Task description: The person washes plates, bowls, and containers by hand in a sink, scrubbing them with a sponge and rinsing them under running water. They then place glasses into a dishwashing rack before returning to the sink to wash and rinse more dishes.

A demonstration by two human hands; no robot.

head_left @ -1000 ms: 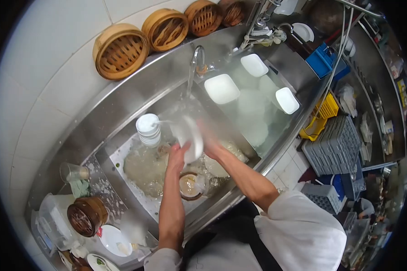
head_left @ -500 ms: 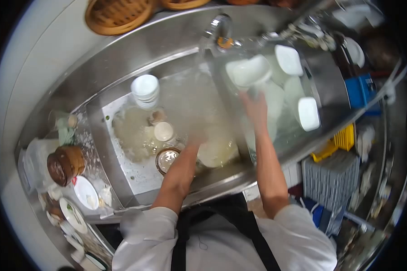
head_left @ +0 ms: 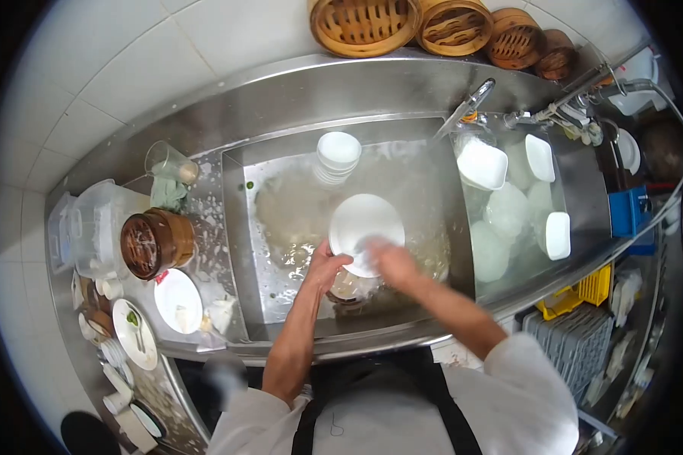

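A round white plate is tilted up over the left basin, its near left edge gripped by my left hand, thumb on the face. My right hand lies against the plate's lower right part, smeared by motion; a greyish blur shows at its fingertips, and I cannot tell what it is. Under the plate, a brown-rimmed dish sits in the cloudy water, partly hidden. Behind it stands a stack of small white bowls in the same basin.
The right basin holds water with white dishes in it. A faucet rises at the back between the basins. Bamboo steamers line the ledge. On the left counter are a steamer basket, an oval plate and a glass.
My right hand has moved left from the right basin to the plate. My left hand has lifted the plate out of the water. The view has shifted left.
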